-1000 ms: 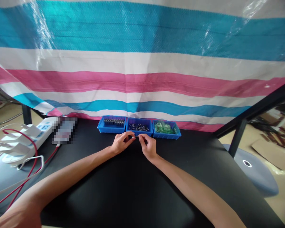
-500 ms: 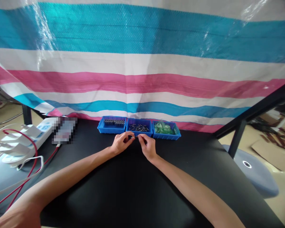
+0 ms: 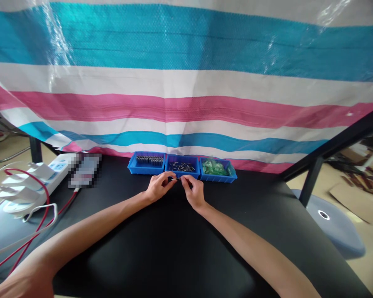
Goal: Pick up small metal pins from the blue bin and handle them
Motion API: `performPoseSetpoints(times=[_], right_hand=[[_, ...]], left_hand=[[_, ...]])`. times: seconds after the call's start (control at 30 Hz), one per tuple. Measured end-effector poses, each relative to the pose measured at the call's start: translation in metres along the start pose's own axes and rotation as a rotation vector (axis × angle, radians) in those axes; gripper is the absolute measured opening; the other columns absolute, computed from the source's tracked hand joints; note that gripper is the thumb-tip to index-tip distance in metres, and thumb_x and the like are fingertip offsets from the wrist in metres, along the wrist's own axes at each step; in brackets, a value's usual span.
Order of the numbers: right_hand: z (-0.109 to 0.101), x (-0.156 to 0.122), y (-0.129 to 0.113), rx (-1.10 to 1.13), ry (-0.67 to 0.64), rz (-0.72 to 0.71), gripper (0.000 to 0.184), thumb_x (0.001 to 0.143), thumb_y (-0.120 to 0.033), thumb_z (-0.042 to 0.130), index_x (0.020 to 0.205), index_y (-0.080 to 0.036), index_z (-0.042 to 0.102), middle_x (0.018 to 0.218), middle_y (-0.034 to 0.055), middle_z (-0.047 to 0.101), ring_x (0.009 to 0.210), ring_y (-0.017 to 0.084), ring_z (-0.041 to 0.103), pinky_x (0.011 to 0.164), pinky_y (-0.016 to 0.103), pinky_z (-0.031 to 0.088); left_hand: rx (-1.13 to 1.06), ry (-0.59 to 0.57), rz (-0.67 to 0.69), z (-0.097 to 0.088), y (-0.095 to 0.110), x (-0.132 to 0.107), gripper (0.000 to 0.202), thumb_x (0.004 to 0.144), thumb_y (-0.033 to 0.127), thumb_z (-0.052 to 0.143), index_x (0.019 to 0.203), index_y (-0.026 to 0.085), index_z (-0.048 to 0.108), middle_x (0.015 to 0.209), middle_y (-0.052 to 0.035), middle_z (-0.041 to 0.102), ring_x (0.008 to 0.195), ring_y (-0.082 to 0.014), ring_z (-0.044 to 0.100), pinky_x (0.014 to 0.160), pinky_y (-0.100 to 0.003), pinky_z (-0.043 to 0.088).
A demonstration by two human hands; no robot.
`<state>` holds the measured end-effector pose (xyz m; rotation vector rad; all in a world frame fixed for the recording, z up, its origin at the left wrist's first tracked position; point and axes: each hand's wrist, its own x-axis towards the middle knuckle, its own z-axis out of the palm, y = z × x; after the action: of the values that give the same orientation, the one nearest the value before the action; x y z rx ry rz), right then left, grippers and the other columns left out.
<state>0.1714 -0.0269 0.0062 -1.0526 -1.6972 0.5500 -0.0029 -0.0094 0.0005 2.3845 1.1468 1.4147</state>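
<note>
My left hand (image 3: 158,187) and my right hand (image 3: 194,192) meet just in front of the middle blue bin (image 3: 177,174). Thumb and fingers of each are pinched together. Between the fingertips runs a small thin metal piece (image 3: 175,179), too small to name exactly; both hands seem to grip it, one at each end. Loose thin metal pins (image 3: 182,167) lie jumbled in the middle bin. The left blue bin (image 3: 146,169) holds rows of short metal cylinders (image 3: 149,159). Green, partly clear plastic pieces (image 3: 216,167) fill the right blue bin (image 3: 219,178).
The bins stand on a black table (image 3: 168,248) before a striped plastic sheet (image 3: 186,82). At left are a white power strip (image 3: 58,166) with plugs, red and white cables, and a pixelated device (image 3: 85,169). A grey stool (image 3: 332,225) stands beyond the table's right edge.
</note>
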Motion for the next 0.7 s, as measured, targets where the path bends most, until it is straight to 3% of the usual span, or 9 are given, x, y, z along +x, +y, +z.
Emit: performPoseSetpoints(times=[0.7], right_hand=[[-0.0012,-0.0013,-0.0027,0.007,0.001,0.002,0.026,0.091,-0.034,0.046,0.08,-0.018,0.064,0.067,0.0017,0.062,0.058,0.014,0.055,0.059,0.024,0.042]], left_hand=[[-0.009,-0.02,-0.044,-0.0003,0.001,-0.0001,0.02,0.086,0.033,0.058,0.099,0.019,0.061,0.066,0.0025,0.063,0.046,-0.0053,0.048,0.055,-0.017,0.046]])
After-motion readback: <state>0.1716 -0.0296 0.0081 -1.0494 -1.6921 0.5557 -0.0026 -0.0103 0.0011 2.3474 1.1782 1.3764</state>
